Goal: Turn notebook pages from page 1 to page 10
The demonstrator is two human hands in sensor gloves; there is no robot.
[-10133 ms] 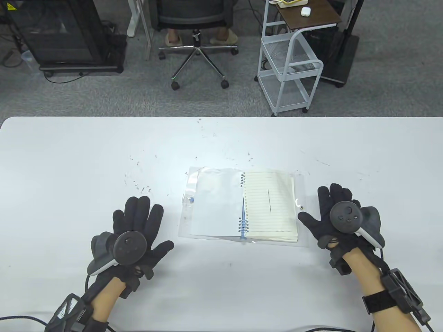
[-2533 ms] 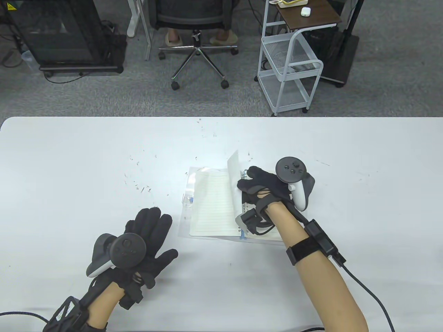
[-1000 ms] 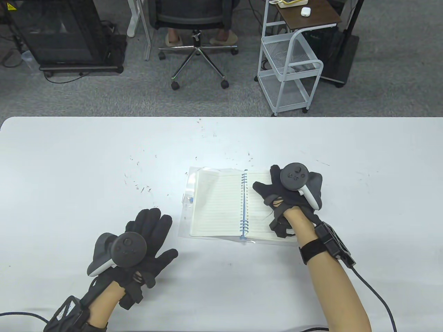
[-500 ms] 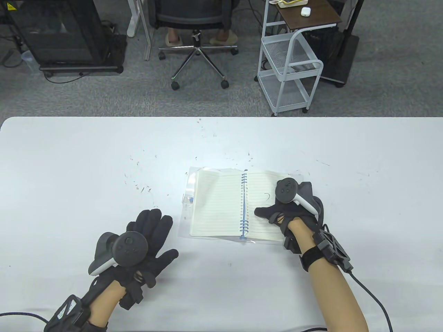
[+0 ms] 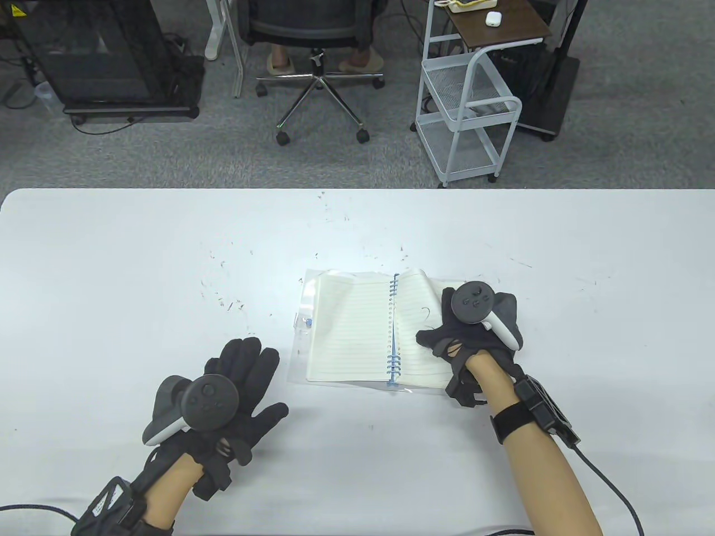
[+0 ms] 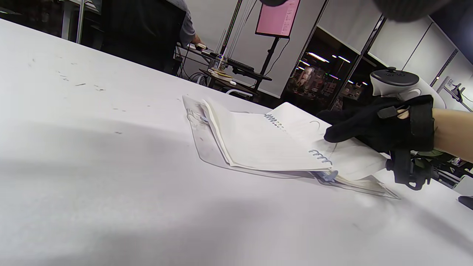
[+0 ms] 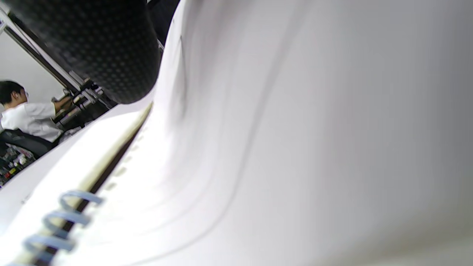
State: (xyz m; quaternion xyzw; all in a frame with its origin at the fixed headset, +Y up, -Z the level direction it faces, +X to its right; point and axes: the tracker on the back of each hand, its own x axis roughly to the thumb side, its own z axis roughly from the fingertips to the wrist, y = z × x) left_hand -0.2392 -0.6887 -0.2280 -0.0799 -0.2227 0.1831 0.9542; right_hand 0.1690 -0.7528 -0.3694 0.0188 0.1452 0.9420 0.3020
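Observation:
A spiral notebook lies open at the table's middle, with lined pages on both sides of its blue coil. My right hand is on the right page and grips it, with the thumb on top. The page bows upward and curls at its far edge. In the left wrist view the right hand lifts the page off the notebook. The right wrist view shows a fingertip on the curved page. My left hand lies flat and open on the table, left of the notebook.
A clear plastic cover lies under the notebook and sticks out to its left. Small dark marks dot the white table. Beyond the far edge stand an office chair, a white wire cart and a black cabinet.
After laying the previous page down on the left, my right hand went back to the right page and now lifts it, so it bows upward. The left hand has not moved.

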